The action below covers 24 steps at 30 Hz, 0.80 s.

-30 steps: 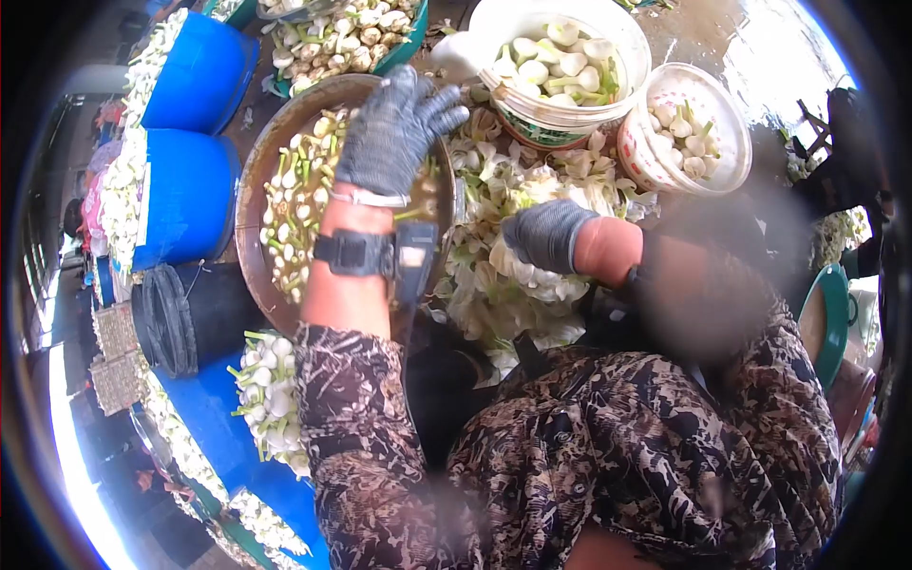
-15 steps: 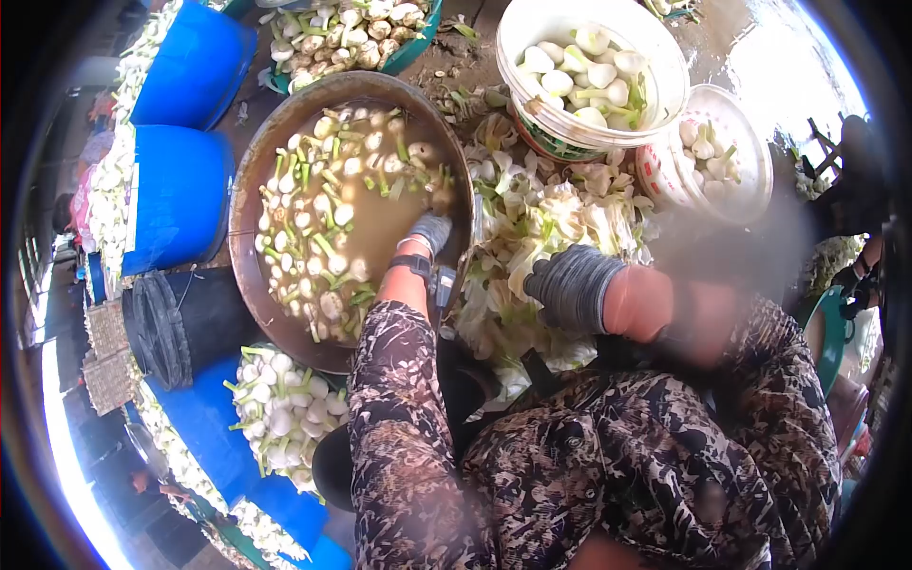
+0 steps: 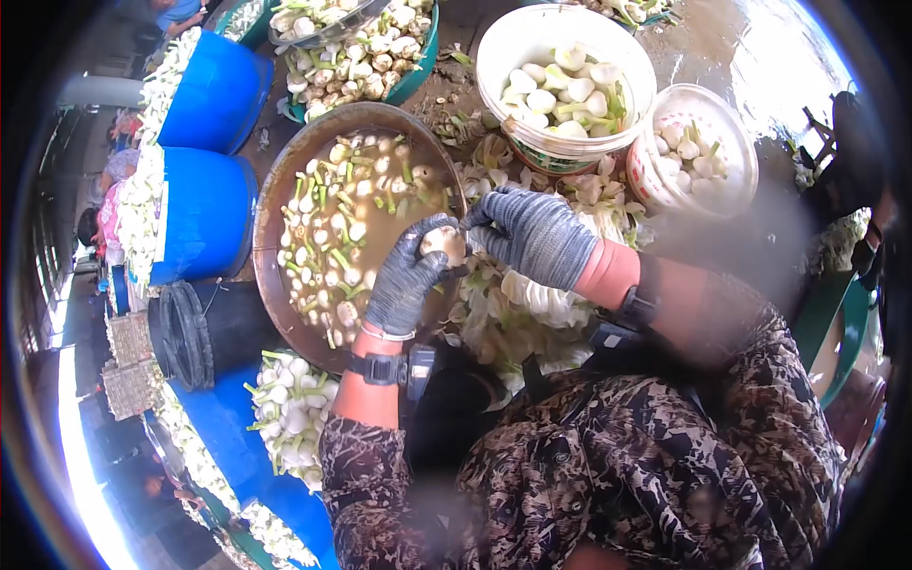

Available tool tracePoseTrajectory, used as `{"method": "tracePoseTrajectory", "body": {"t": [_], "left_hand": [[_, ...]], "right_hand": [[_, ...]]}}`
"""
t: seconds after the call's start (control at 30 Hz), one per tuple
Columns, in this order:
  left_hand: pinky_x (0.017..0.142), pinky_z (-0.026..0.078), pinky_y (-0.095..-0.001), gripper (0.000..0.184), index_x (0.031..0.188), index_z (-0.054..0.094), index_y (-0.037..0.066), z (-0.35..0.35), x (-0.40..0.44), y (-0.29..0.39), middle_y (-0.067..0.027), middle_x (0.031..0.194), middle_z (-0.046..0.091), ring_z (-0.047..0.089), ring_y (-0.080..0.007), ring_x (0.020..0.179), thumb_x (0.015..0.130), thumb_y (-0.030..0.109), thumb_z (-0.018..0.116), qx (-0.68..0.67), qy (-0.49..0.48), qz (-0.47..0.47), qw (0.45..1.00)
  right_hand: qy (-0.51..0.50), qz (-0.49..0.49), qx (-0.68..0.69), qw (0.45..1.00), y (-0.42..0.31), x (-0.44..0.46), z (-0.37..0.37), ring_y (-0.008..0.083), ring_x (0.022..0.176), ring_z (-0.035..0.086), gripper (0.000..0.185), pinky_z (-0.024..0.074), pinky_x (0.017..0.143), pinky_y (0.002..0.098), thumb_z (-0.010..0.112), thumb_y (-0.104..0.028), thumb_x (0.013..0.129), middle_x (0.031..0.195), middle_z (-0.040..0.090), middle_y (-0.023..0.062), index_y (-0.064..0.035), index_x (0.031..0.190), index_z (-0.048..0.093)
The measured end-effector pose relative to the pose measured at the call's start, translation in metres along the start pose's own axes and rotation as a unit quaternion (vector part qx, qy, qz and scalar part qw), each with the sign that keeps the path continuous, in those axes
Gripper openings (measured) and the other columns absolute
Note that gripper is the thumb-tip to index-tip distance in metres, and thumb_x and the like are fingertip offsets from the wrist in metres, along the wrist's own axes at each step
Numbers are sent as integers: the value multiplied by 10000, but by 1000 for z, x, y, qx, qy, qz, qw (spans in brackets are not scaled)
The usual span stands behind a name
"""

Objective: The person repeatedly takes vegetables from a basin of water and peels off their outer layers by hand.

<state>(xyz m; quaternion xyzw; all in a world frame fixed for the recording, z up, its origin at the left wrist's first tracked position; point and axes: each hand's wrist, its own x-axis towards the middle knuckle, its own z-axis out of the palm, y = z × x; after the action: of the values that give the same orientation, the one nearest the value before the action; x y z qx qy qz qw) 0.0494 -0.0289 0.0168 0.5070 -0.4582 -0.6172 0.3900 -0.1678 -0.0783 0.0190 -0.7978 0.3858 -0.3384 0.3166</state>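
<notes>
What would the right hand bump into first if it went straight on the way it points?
Most likely the bulb in the left hand: the fingers of the right hand point left towards it. They look very near, but I can't tell whether they already touch.

There is one brown basin (image 3: 273,304), with two hands at its right edge, a left hand (image 3: 404,277) and a right hand (image 3: 543,236), and one held bulb (image 3: 445,245). Two white buckets (image 3: 494,71) stand beyond its right side, two upright blue tubs (image 3: 204,217) and one black container (image 3: 228,323) to its left (the bulbs floating inside it are too many to count).
</notes>
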Motion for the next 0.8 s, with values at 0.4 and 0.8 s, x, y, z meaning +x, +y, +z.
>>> {"method": "tracePoseTrajectory", "body": {"t": [0.4,0.8], "left_hand": [[950,451,-305,382,1248,495,3,49,-28,10,-97,1137,591,564,-163,1032,885,32,610,271,82,82,956],[919,504,-382,469,1327,465,23,34,-30,13,-100,1226,553,615,-232,1008,949,258,612,-196,-2,104,975]], "right_hand": [[-75,-58,-127,987,-23,-11,-16,341,785,645,177,513,669,444,680,-207,767,825,627,129,-75,866,617],[0,215,40,976,39,11,-10,388,703,638,282,516,698,427,596,-257,870,747,655,235,15,855,671]]}}
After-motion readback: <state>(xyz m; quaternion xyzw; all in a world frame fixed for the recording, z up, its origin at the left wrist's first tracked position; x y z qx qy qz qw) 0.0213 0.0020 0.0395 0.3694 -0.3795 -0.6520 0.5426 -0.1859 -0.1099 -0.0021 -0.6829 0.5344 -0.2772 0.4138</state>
